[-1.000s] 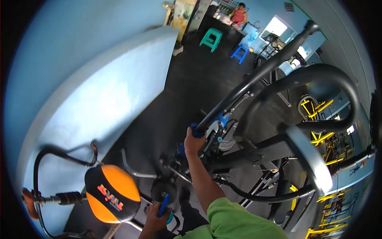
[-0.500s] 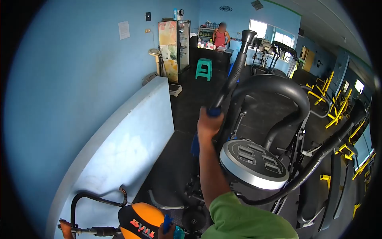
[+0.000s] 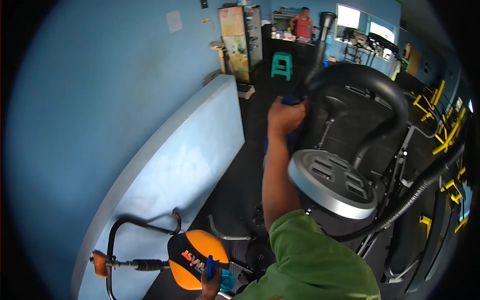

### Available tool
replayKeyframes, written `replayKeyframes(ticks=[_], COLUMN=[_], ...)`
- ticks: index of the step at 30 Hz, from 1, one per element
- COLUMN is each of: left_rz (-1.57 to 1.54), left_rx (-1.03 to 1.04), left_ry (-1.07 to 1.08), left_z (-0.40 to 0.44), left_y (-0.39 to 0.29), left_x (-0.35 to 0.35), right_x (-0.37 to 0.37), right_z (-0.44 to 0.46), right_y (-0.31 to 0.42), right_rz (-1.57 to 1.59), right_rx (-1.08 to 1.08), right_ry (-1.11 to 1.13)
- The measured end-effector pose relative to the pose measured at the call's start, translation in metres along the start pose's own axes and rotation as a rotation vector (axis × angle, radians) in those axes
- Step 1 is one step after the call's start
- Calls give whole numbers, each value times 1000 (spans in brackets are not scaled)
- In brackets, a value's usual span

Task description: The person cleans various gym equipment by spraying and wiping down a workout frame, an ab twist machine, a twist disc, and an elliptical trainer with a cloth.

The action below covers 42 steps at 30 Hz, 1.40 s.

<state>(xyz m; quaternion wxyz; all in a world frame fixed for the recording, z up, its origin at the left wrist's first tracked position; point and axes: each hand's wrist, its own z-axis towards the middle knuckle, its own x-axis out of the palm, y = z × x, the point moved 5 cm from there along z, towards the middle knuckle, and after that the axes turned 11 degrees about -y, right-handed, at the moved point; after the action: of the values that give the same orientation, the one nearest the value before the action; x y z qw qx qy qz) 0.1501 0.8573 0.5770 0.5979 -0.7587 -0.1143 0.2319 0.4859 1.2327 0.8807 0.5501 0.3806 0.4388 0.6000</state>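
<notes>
Blue cloth (image 3: pixel 289 100), presumably soft, was held by the curled right grip (image 3: pixel 286 118) at the handlebar (image 3: pixel 320 52), upper centre, while a likely slick bottle (image 3: pixel 228 281), best taken by its neck, was clasped in the left grip (image 3: pixel 211 286), lower centre.

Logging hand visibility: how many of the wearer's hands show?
2: the right hand, with blue cloth at the black handlebar; the left hand, near the bottom edge, holding a blue-topped bottle.

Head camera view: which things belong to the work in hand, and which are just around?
Apparently in use:
- spray bottle, in left hand
- blue cloth, in right hand
- black handlebar, at the cloth

Just around:
- green stool
- fridge
- wall paper
</notes>
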Motion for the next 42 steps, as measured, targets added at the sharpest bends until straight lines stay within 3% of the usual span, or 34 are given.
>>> replayKeyframes(ticks=[3, 7, 8, 10, 12, 14, 15, 17, 19, 20, 22, 24, 28, 29, 30, 33, 37, 39, 40, 42], left_rz=[30, 360, 256, 87, 49, 33, 15, -41, -117, -127, -90, -116, -171, -171, -177, 29, 117, 204, 201, 206], left_rx=[100, 675, 418, 131, 78, 45, 41, 5, 0, 38, 73, 32, 14, 21, -44, -66, -101, -24, 3, 73], left_ry=[-72, -69, -67, -76, -105, -152, -150, -127, -142, -151, -119, -110, -47, -31, 18, 173, 352, 488, 547, 629], left_z=[-12, -30, -27, -30, -31, -29, -27, -21, -11, -8, -1, 2, 6, 10, 16, 22, 18, 23, 21, 10], left_y=[-10, 3, 11, 33, 31, 26, 23, 20, 28, 20, 2, -6, -8, -8, 2, -10, -28, -22, -24, -38], left_x=[-16, -38, -44, -55, -58, -60, -59, -58, -52, -47, -45, -45, -41, -40, -38, -22, 19, 50, 68, 98], right_x=[7, 19, 23, 37, 40, 44, 40, 27, 5, 2, -12, -25, -68, -94, -137, -234, -326, -362, -383, -425], right_z=[1, 11, 16, 37, 52, 43, 33, -4, -54, -72, -104, -130, -159, -167, -170, -170, -124, -86, -69, -25], right_y=[0, 23, 34, 47, 48, 47, 40, 19, -3, -37, -82, -100, -171, -197, -192, -238, -276, -311, -318, -339], right_rz=[-27, -232, -296, -299, -284, -287, -280, -508, -706, -664, -486, -619, -334, -63, -69, -197, -76, 13, 20, 7], right_rx=[-132, -328, -376, -424, -487, -813, -831, -1141, -1068, -1231, -1169, -1006, -340, -312, -120, 144, 364, 597, 615, 709], right_ry=[-76, -81, -130, -139, -160, -289, -294, 28, 439, 386, 445, 770, 1317, 1352, 1447, 1636, 1558, 1324, 1273, 836])
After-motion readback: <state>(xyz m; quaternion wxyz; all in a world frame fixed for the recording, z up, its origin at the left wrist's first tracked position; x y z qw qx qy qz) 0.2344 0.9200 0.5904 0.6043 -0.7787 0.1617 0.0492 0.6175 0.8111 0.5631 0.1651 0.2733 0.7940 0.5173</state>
